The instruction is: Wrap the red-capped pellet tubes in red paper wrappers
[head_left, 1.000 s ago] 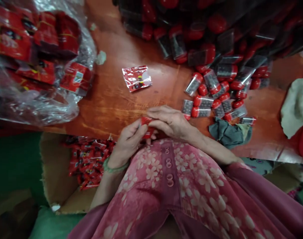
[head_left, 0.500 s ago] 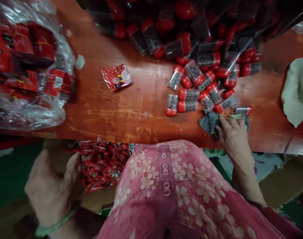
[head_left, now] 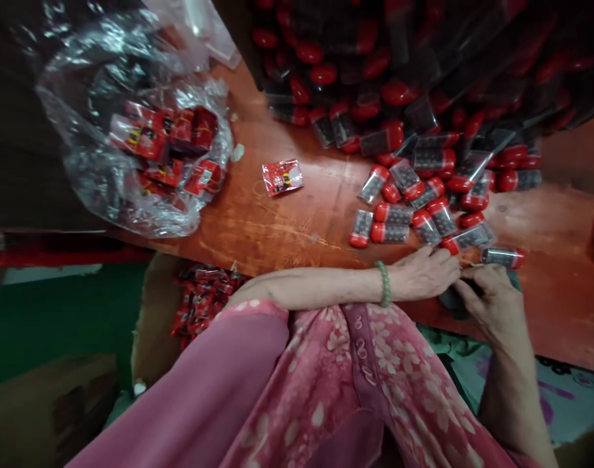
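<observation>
My left hand (head_left: 426, 273), wearing a green bead bracelet (head_left: 383, 284), reaches across my body to the right side of the table. Its fingers are bent and meet the fingertips of my right hand (head_left: 496, 302). Both hands are closed in a pinch; what lies between the fingers is too small and hidden to name. Under and beside my right hand lies a dark grey-green cloth (head_left: 453, 303), mostly covered. Just beyond the fingers are clear tubes with red caps and dark balls inside, the nearest being a tube (head_left: 499, 257) lying on its side.
A heap of red-capped tubes (head_left: 392, 214) spreads from the back of the wooden table (head_left: 277, 240). A red sachet (head_left: 283, 177) lies mid-table. At left sits a clear plastic bag (head_left: 180, 218) with red packets. Below the edge, a cardboard box (head_left: 153, 318) holds many red sachets.
My left hand has moved from above the box at lower left over to my right hand. My right hand has gone from resting on the cloth to pinching. The view has shifted left.
</observation>
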{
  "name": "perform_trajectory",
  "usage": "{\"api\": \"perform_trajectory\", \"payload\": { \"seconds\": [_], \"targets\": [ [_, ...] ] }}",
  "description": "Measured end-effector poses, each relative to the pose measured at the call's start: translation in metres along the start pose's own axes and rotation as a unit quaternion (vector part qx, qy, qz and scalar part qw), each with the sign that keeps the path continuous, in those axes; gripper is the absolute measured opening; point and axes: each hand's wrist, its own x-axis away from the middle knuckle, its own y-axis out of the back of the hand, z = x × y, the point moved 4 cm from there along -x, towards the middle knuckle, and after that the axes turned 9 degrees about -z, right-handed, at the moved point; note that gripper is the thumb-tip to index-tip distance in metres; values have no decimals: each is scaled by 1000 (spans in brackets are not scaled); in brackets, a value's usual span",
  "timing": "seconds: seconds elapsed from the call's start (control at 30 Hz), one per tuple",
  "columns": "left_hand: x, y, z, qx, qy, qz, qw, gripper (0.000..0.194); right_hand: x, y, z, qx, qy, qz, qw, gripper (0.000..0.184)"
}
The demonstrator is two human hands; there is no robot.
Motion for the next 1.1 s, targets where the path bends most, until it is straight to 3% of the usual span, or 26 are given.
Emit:
{"api": "perform_trajectory", "payload": {
  "seconds": [0.07, 0.17, 0.23, 0.3, 0.4, 0.53, 0.63, 0.7, 0.77, 0.87, 1.0, 1.1],
  "targets": [
    [1, -12, 3, 16, 1, 18, 1000, 39, -2, 12, -3, -79, -40, 19, 996, 11],
    [-6, -28, 10, 46, 8, 46, 998, 42, -19, 31, 4, -75, -85, -51, 992, 9],
    [-13, -33, 12, 68, 20, 55, 996, 41, -38, 35, 19, -71, -82, -90, 990, 7],
    [-16, -27, 11, 87, 44, 47, 994, 51, -63, 27, 37, -64, -48, -54, 995, 10],
    [-3, 9, 10, 76, 41, -21, 996, 56, -95, 6, 64, -86, 71, 8, 994, 10],
    [50, 81, 26, 33, -23, -104, 994, 28, -110, -28, 90, -81, 222, 62, 970, 22],
    [106, 123, 71, -10, 100, -182, 978, 18, -104, -55, 106, -30, 300, 102, 948, 33],
    [143, 135, 108, -72, 213, -205, 953, 25, -100, -71, 114, 6, 331, 115, 937, 38],
    [172, 132, 140, -107, 294, -186, 931, 40, -99, -84, 120, 31, 349, 124, 928, 38],
    [194, 114, 169, -104, 343, -163, 919, 49, -103, -95, 129, 42, 361, 133, 922, 36],
    [200, 96, 181, -96, 345, -205, 911, 35, -107, -101, 140, 35, 365, 133, 921, 37],
    [201, 97, 180, -95, 335, -248, 904, 31, -110, -101, 148, -34, 323, 119, 938, 30]
  ]
}}
